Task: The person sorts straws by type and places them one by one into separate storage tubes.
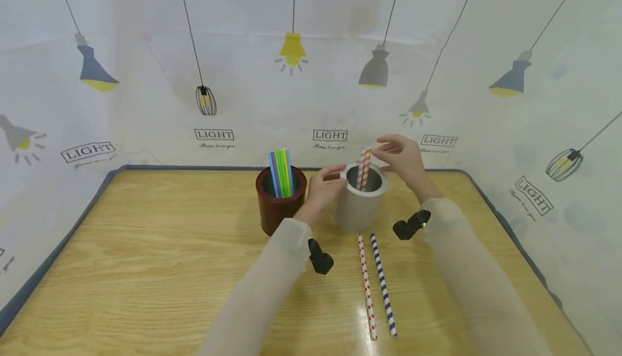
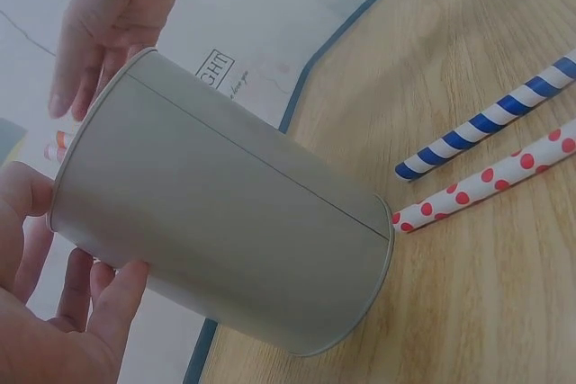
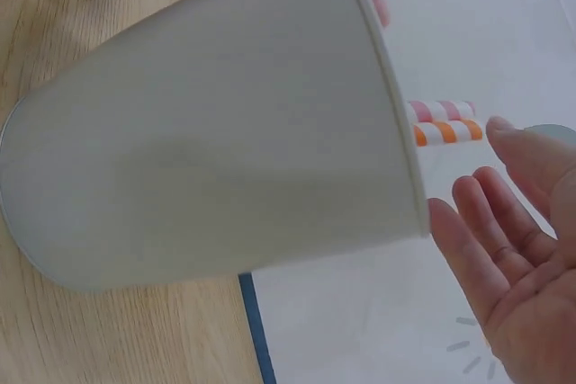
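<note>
A light grey canister (image 1: 362, 210) stands upright with an orange-striped paper straw (image 1: 366, 169) and a pink-striped paper straw (image 1: 360, 168) in it. At its left side, my left hand (image 1: 324, 189) touches the wall and rim with relaxed fingers. My right hand (image 1: 400, 159) is at the opposite rim, its fingers loosely spread and holding nothing. In the right wrist view, the thumb (image 3: 517, 146) is close to the straw ends with a small gap. A red-dotted paper straw (image 1: 366, 286) and a blue-striped paper straw (image 1: 384, 286) lie on the table in front.
Left of the grey canister stands a dark red canister (image 1: 279, 213) with several bright plastic straws (image 1: 280, 172) in it. Both canisters are near the back edge of the wooden table (image 1: 170, 269). A lamp-printed cloth (image 1: 252, 86) hangs behind and at the sides.
</note>
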A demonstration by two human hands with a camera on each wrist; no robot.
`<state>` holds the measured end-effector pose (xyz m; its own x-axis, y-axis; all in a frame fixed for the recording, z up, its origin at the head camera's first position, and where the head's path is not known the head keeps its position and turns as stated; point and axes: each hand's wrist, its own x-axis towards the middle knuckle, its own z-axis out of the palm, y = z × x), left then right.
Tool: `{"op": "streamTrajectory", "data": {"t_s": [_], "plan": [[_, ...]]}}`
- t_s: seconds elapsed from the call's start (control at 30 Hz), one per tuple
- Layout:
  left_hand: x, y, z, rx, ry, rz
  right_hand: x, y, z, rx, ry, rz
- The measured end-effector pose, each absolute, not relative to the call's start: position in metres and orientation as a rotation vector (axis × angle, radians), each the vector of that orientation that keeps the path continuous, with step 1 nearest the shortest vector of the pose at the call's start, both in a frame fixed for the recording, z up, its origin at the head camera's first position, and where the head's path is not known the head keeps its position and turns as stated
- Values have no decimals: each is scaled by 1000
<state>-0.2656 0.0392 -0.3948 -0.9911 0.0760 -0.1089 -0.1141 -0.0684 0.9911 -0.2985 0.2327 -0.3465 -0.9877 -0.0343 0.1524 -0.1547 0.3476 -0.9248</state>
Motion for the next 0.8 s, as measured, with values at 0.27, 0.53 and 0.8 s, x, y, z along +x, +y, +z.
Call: {"op": "streamTrajectory", "data": {"t_s": [0.27,0.53,0.8], "plan": [[-265,40,-395,-45,2040,2194,-277,250,-341,283,-2663,1659],[-267,38,-396,-42,2037,2207,-257,263,-350,299,-2788,1633],[-268,38,-398,-62,2034,2174,-240,275,-372,295,-2733,1648]]}}
